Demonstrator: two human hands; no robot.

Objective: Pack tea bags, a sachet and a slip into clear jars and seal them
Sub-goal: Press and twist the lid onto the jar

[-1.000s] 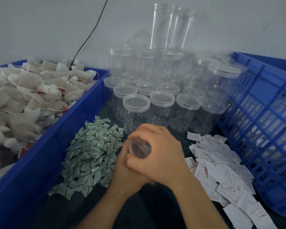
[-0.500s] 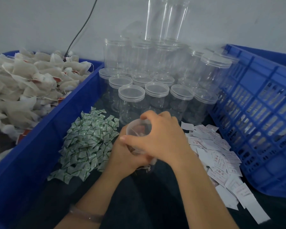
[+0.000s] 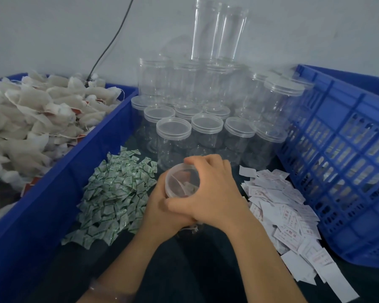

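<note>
The lidded jar (image 3: 181, 182) is gripped round its body by the curled left hand (image 3: 160, 213); its top is clasped by bent fingers of the right hand (image 3: 214, 193).

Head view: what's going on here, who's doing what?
A person holds a clear jar with both hands. The left hand grips its body from below, while the right hand curls its fingers round the lid on top, apparently sealing it. Something papery shows inside through the lid. Tea bags fill the bin on the left; sachets and slips lie in piles either side of the hands, and empty jars stand behind.
</note>
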